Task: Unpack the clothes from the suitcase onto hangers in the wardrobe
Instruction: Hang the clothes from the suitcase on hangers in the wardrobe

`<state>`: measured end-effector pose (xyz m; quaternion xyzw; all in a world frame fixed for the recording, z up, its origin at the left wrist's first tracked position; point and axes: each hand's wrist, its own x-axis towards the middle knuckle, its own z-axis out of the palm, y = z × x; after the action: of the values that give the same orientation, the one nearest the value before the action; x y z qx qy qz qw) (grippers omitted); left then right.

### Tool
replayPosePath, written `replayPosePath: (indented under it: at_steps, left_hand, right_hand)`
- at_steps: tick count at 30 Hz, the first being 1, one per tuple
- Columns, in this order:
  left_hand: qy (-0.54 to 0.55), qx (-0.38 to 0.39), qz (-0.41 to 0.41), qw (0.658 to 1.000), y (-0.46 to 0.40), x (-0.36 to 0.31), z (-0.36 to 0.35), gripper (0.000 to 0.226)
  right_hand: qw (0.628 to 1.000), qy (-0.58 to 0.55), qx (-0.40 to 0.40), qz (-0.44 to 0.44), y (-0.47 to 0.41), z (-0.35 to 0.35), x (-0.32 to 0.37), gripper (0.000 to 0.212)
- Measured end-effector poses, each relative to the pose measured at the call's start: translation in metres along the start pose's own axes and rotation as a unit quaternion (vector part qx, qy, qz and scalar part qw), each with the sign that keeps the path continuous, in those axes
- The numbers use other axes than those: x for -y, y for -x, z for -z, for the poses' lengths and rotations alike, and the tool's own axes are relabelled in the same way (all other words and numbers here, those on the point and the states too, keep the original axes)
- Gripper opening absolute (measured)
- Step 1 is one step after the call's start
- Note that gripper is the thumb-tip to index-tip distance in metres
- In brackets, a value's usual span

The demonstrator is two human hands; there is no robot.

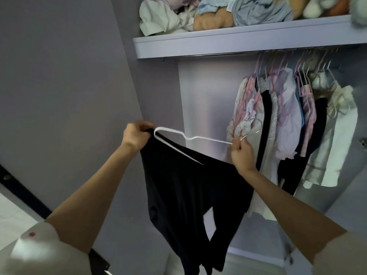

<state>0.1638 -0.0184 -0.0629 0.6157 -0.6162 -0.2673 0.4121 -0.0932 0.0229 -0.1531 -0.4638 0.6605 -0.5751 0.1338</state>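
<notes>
Overhead, the left hand pinches the black garment at the white hanger's shoulder bend, while the right hand pinches the hanger near its metal hook. Garment and hanger are held before the wardrobe, left of the hanging clothes on the rail.

Both forearms are bare below short white sleeves, the left one bearing a small red mark.
</notes>
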Motion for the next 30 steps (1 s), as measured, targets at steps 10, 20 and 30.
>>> replayPosePath:
  at_steps: [10, 20, 30]
  left_hand:
    - [-0.099, 0.053, -0.073, 0.991, 0.01, -0.027, -0.028, 0.024]
    - [-0.104, 0.127, -0.082, 0.983, 0.009, 0.014, -0.043, 0.075]
    - [-0.09, 0.057, -0.015, 0.994, 0.009, 0.024, -0.067, 0.036]
  right_hand:
    - [0.966, 0.138, 0.06, 0.208, -0.009, -0.002, 0.016, 0.032]
    - [0.992, 0.084, 0.05, 0.086, -0.035, 0.02, 0.045, 0.035]
    - [0.997, 0.07, 0.0, 0.02, -0.048, 0.039, 0.034, 0.041]
